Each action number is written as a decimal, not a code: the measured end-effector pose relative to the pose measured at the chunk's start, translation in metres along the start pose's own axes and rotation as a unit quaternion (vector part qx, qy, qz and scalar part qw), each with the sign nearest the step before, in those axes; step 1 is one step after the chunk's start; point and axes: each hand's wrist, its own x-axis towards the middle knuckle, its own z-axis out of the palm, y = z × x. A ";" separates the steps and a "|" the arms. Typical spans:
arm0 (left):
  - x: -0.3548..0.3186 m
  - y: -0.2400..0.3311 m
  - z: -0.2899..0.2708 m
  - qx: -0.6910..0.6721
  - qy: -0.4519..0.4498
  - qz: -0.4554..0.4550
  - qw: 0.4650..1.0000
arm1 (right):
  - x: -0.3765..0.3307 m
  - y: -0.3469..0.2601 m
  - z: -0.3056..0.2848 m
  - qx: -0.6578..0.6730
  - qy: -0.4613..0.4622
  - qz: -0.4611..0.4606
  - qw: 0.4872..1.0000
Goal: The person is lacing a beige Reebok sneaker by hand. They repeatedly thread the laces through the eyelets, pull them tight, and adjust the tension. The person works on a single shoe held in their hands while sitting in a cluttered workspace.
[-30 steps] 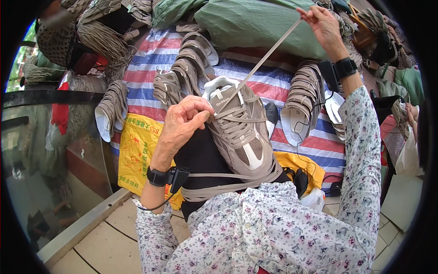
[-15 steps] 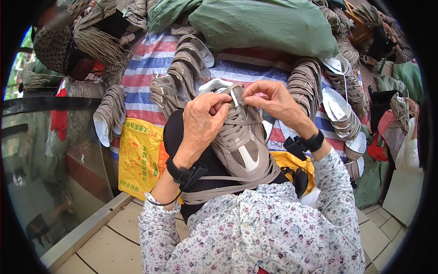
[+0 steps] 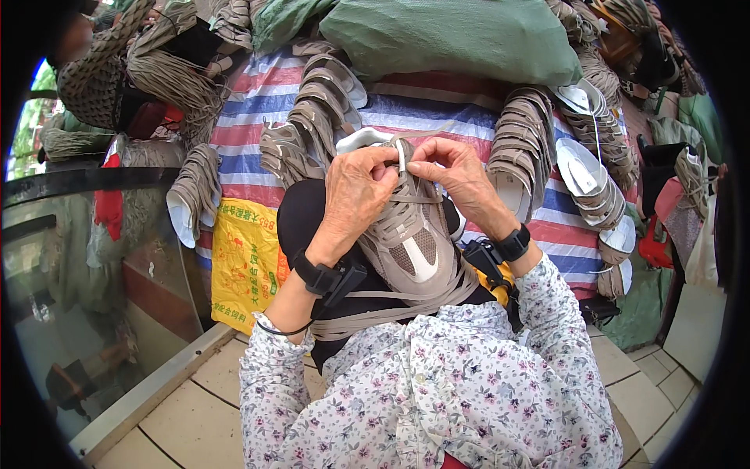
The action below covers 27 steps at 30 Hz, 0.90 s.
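Note:
A beige-grey sneaker upper [image 3: 422, 262] with brown mesh and a pale toe strip lies across my lap, toe toward me. My left hand [image 3: 353, 199] pinches the edge of its collar by the top of the tongue, fingers closed. Against it, my right hand [image 3: 459, 178] is closed in a pinch at the top lace holes; a thin stretch of lace shows blurred above the fingers, and the fingertips partly hide what they grip. Flat laces [image 3: 406, 221] cross the front of the upper. More loose beige laces [image 3: 367, 313] lie over my dark-clad thighs.
Nested rows of similar uppers [image 3: 525, 148] stand on a striped plastic sheet [image 3: 242, 137] ahead. Behind lies a large green sack [image 3: 453, 39]. A yellow printed bag [image 3: 244, 266] is left of my knee, beside a glass panel [image 3: 86, 289]. Other people sit at both far sides.
My right hand has moved left, and its fingertips now meet my left hand at the top of the upper. The left hand stays at the collar. The view has shifted slightly.

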 end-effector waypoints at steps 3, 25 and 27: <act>-0.001 -0.002 -0.003 -0.025 -0.009 -0.006 1.000 | 0.001 0.004 0.007 0.005 0.015 -0.024 1.000; -0.015 -0.033 -0.050 -0.097 0.120 -0.098 0.983 | -0.015 -0.039 0.047 -0.537 -0.057 -0.357 0.762; -0.024 -0.036 -0.052 -0.110 0.126 -0.116 0.979 | -0.014 -0.047 0.051 -0.500 -0.063 -0.325 0.800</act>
